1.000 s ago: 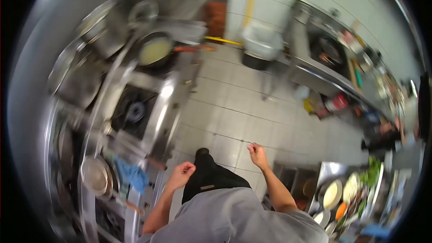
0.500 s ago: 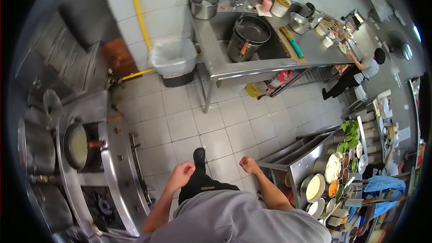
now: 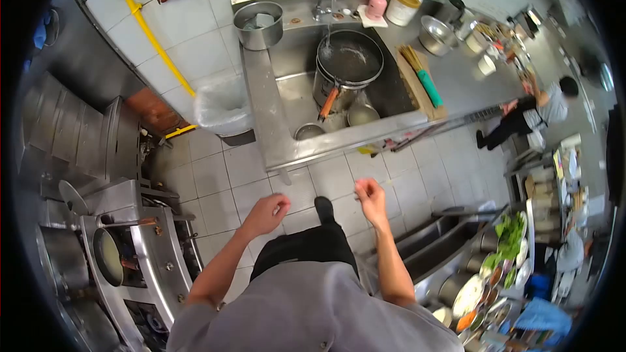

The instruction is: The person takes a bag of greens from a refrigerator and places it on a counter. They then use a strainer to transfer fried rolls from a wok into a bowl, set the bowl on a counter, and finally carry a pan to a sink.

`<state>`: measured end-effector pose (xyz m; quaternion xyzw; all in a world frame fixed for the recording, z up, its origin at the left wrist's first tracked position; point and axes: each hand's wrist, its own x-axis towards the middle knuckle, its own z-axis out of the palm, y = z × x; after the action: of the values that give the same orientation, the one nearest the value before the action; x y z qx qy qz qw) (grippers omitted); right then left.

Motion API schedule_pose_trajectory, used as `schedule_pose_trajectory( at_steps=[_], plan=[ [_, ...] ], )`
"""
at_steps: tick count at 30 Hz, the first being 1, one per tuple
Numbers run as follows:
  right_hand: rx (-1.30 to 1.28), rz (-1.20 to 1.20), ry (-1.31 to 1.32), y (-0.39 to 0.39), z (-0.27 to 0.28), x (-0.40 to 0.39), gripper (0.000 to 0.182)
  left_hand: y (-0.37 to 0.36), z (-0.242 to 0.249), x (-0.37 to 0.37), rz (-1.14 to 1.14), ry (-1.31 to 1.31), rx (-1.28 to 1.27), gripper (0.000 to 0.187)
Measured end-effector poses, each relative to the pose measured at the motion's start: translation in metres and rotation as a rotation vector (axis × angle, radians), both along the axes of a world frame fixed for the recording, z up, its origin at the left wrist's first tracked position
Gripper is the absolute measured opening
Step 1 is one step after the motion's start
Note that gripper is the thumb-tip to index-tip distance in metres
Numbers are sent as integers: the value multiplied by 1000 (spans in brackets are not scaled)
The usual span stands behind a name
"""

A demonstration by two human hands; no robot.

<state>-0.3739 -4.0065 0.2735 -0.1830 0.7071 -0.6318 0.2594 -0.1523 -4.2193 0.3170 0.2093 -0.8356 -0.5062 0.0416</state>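
My left hand [image 3: 266, 214] is in the air in front of my body, its fingers curled in and nothing visible in them. To its right, my right hand [image 3: 372, 200] is raised too, loosely closed, with thumb and fingers close together. Neither touches anything. The steel sink [image 3: 290, 94] lies ahead of both hands. In it a black frying pan [image 3: 355, 61] with an orange-brown handle rests on a large metal pot [image 3: 321, 91]. Water from the tap [image 3: 324, 1] runs into the pan. A smaller bowl [image 3: 362, 115] is partly hidden beside the pot.
A steel pot [image 3: 259, 37] stands left of the tap. Beyond the sink's left end is a lined bin [image 3: 222, 107]. The stove [image 3: 147, 267] with a pan [image 3: 108, 257] is at left, food containers [image 3: 467, 294] at right. A co-worker [image 3: 535, 112] stands at the far counter.
I have moved forward, nearer the sink, which now appears larger. Both hands have risen ahead of me. The stove and food containers have shifted back towards the lower edge.
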Motion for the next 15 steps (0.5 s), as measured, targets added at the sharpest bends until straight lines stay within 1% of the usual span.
schedule_pose_trajectory(
  at_steps=[2,4,6,7,8,9,12,13,14,15],
  plan=[
    [-148,62,-68,-69,2,-54,18,9,-9,-1,79,-20,-33,14],
    [-167,-46,-126,-141,-13,-97,26,28,-1,4,268,-111,29,14],
    [-72,-177,-233,-209,-56,-138,31,48,-5,17,437,-154,52,15],
    [-61,-161,-387,-232,-50,-151,31,59,-4,23,514,-187,38,15],
    [-143,-85,-567,-251,-62,-164,27,69,-4,28,586,-219,23,14],
    [-222,-11,-747,-266,-77,-177,23,82,-7,34,676,-246,54,14],
    [-301,29,-972,-279,-93,-189,17,129,-23,49,888,-315,125,13],
    [-302,-13,-1030,-278,-93,-192,11,143,-28,53,957,-334,145,13],
    [-413,56,-1120,-270,-82,-194,12,156,-33,56,945,-382,129,13],
    [-476,27,-1093,-265,-70,-194,9,171,-39,60,948,-428,114,13]
  ],
)
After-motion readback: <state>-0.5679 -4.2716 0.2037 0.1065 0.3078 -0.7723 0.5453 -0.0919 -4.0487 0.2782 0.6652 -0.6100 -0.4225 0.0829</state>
